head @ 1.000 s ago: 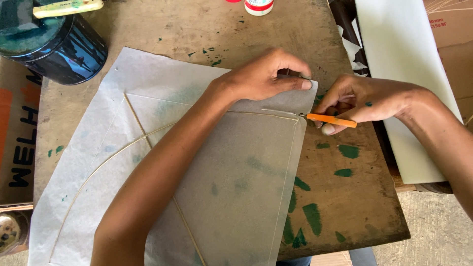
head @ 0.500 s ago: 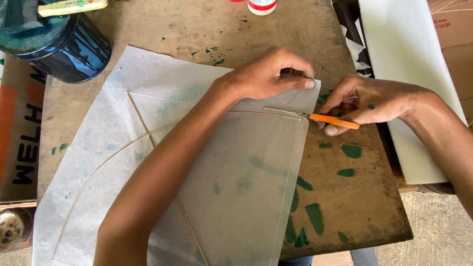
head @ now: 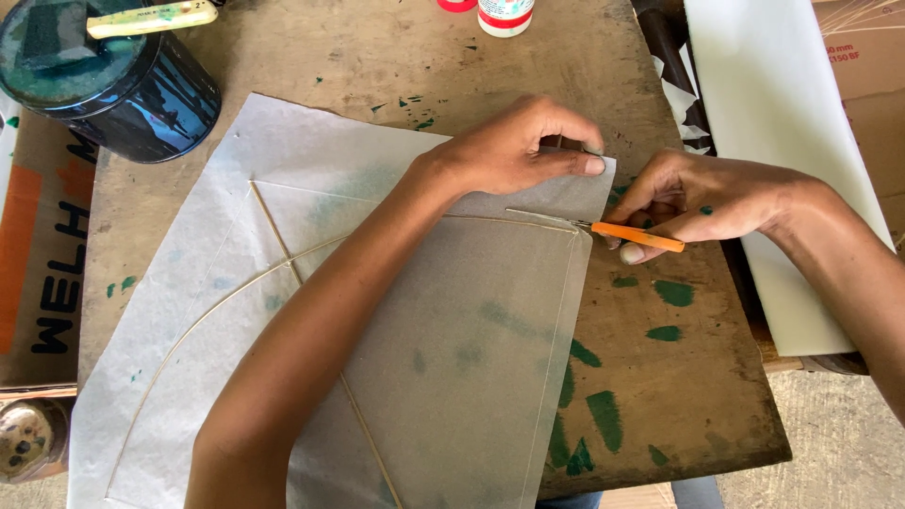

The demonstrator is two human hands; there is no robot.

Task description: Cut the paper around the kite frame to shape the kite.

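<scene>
A sheet of thin translucent white paper [head: 471, 358] lies on a worn wooden table [head: 679, 396], with thin bamboo sticks [head: 283, 259] under it forming a straight spine and a curved bow. My left hand [head: 518, 146] presses down the paper's upper right corner with its fingertips. My right hand [head: 702, 203] holds an orange-handled blade [head: 627, 233] whose thin metal tip lies along the paper's fold line just below the left hand.
A dark blue tin [head: 104, 80] with a brush handle [head: 146, 19] across its top stands at the far left. A small bottle [head: 504, 14] sits at the far edge. A white board [head: 782, 141] leans at the right. Green paint spots mark the table's near right.
The scene is almost the same. The blade's tip has stayed on the fold line, and both hands hold the same pose; only the camera has shifted slightly.
</scene>
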